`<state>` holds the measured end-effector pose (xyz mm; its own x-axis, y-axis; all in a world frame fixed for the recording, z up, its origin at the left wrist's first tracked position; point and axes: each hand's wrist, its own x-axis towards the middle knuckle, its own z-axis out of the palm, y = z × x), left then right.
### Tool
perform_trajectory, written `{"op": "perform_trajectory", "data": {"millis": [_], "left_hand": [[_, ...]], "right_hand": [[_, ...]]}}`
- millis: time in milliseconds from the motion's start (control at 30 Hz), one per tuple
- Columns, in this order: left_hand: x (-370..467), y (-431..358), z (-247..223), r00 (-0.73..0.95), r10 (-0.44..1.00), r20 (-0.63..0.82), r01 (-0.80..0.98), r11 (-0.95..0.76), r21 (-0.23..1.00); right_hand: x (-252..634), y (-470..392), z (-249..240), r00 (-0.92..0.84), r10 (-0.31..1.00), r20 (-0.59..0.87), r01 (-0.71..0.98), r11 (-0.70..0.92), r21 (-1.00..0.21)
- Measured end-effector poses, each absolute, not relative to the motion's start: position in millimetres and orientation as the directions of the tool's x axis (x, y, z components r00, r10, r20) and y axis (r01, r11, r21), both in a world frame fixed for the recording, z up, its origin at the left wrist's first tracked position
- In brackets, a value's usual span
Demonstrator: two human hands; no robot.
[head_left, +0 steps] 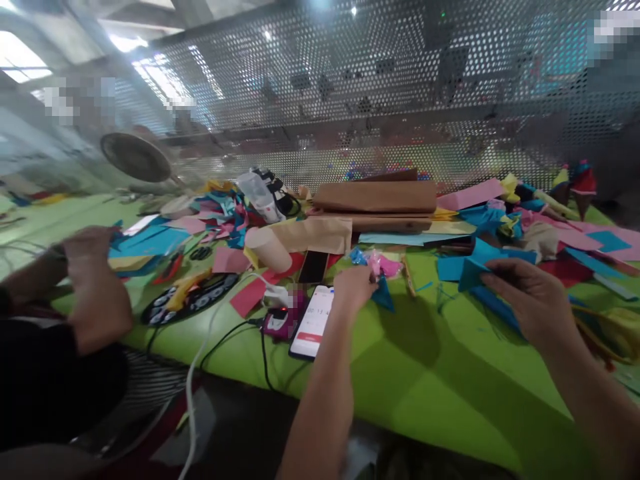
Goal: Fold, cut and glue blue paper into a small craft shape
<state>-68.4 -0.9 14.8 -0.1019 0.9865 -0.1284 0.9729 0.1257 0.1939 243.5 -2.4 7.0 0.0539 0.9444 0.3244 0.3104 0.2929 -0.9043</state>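
Reaching over the near edge of the green counter (pixel 420 400), two bare forearms spread apart, the left one passing across a lit phone (pixel 307 327) that lies face up, probably so its timer digits can be read. Just left of the phone sits a purple power strip (pixel 277 323) with a white plug (pixel 276 295) in it, likely set near so the cables can hang over the edge. On the right, the right hand (pixel 523 290) holds folded blue paper (pixel 474 265) in a narrow pinch by its near edge, lifted off the counter; that hold seems to leave most of the paper free of the fingers. The left hand (pixel 357 283) has its fingers drawn close together at a pink-and-blue bundle (pixel 383 264) and a blue pointed piece (pixel 383 295); I cannot tell whether it grips either or only touches. A thin stick (pixel 409 277) lies between the hands, just right of the bundle. Farther back, a dark phone (pixel 314 267) lies before folded brown paper (pixel 375 198), heaped with coloured sheets perhaps to leave the near side for handwork. Far left, a co-worker's hand (pixel 93 243) is beside blue sheets (pixel 143 239); its hold is unclear. Beyond everything rises a perforated metal screen (pixel 310 100).
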Motion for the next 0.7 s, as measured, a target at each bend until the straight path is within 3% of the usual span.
{"op": "perform_trajectory", "data": {"millis": [133, 400, 700], "left_hand": [[-60.1, -0.2, 11.5, -0.096, 0.984, -0.152, 0.978, 0.122, 0.167], [-55.0, -1.9, 9.0, -0.104, 0.983, -0.149, 0.978, 0.128, 0.162], [-59.1, -0.9, 0.5, -0.086, 0.986, -0.140, 0.962, 0.119, 0.246]], "right_hand": [[237.8, -6.8, 8.1, -0.053, 0.961, 0.270, 0.189, 0.275, -0.943], [230.2, -8.1, -0.2, -0.213, 0.946, 0.244, 0.164, 0.281, -0.946], [220.6, -6.4, -3.9, -0.219, 0.964, 0.154, 0.029, 0.164, -0.986]]}}
